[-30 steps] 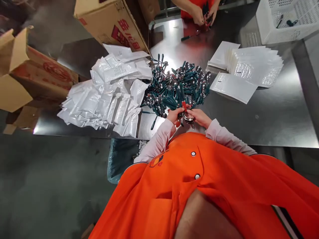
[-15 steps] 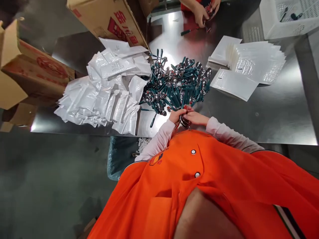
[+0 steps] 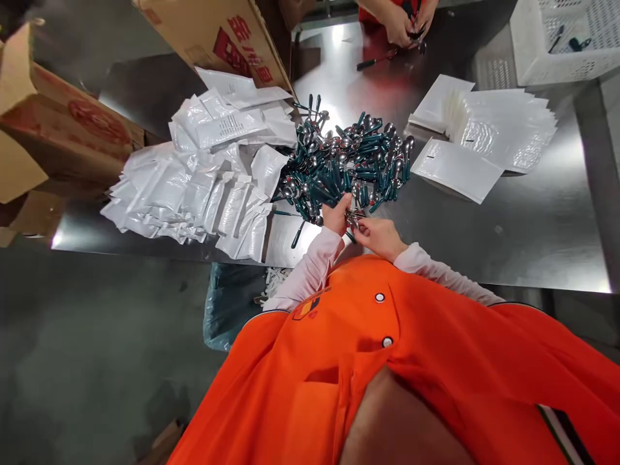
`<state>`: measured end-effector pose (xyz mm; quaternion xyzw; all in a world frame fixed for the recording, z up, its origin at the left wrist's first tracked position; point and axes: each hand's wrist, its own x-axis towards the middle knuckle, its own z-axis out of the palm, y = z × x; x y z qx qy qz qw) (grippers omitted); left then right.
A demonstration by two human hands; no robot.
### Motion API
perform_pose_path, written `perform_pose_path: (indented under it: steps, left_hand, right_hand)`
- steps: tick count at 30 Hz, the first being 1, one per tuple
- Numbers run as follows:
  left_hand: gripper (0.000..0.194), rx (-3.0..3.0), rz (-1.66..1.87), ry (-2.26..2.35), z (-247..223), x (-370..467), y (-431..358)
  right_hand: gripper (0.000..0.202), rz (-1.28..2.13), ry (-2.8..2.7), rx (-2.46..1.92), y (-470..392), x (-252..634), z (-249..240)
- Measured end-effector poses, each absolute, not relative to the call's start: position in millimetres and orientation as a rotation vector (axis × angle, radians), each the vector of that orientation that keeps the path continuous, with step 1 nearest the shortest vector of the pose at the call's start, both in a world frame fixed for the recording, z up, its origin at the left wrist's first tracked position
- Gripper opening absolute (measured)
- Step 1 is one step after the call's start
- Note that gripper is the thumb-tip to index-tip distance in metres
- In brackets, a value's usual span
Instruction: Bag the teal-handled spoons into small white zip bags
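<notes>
Bunch of slim utensils with dark teal handles and shiny metal ends (image 3: 330,183), spoons by the look of them, held just above the near edge of a loose heap of like teal-and-steel spoons (image 3: 372,145) on a brushed-metal table (image 3: 542,239). Left hand (image 3: 335,218) closed round the bunch near where handles meet metal; handles fan away from the body, metal ends gathered on the body side. Right hand (image 3: 381,237) narrow, fingertips at those metal ends — whether they pinch one or only touch, cannot tell. Handling, as judged: each piece light and stiff, the whole bunch with a fair heft; nothing fragile, though polished metal may scratch or pick up finger marks. Smooth handles likely to slide on one another, so a loose grip would let the fan splay or drop a piece. Best hold seems a full wrap at the necks, near the balance point, the other hand squaring the metal ends — a pinch on the rounded bowls alone would probably slip. Left of the heap, plump white padded packets (image 3: 191,184), near enough to be nudged by stray handles. Right of it, flat white bubble-lined envelopes (image 3: 508,126), apart from both hands. Co-worker's hands (image 3: 401,27) across the table, at similar pieces.
</notes>
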<state>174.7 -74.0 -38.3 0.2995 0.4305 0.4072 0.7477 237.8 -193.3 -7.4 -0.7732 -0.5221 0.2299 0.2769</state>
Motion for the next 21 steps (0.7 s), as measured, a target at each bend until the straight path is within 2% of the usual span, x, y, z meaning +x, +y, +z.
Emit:
perform_pose_path:
  steps: [3,7,9,11,13,16,21]
  left_hand:
    - [0.042,0.667,0.869,0.845,-37.0,161.3,-68.8]
    - [0.038,0.612,0.792,0.731,-29.7,147.8,-69.4]
    - [0.03,0.56,0.698,0.698,-25.8,144.9,-73.2]
    - [0.024,0.54,0.599,0.683,-22.7,143.5,-76.7]
    - [0.022,0.541,0.548,0.668,-20.0,143.2,-78.1]
    - [0.017,0.557,0.6,0.648,-14.0,145.1,-76.2]
    - [0.021,0.669,0.683,0.667,1.0,158.9,-78.3]
  right_hand:
    - [0.014,0.727,-1.152,-1.981,-194.5,245.0,-3.3]
    - [0.013,1.212,-0.728,-1.738,-189.0,259.7,-2.2]
    - [0.024,1.346,-0.648,-1.715,-183.5,265.5,-5.8]
    - [0.035,1.302,-0.667,-1.804,-179.4,270.2,-10.9]
    - [0.041,1.095,-0.741,-1.934,-178.1,274.3,-15.8]
    - [0.043,0.86,-0.705,-1.899,-177.2,276.9,-20.9]
    - [0.052,1.191,-0.341,-1.314,-160.8,253.9,-23.0]
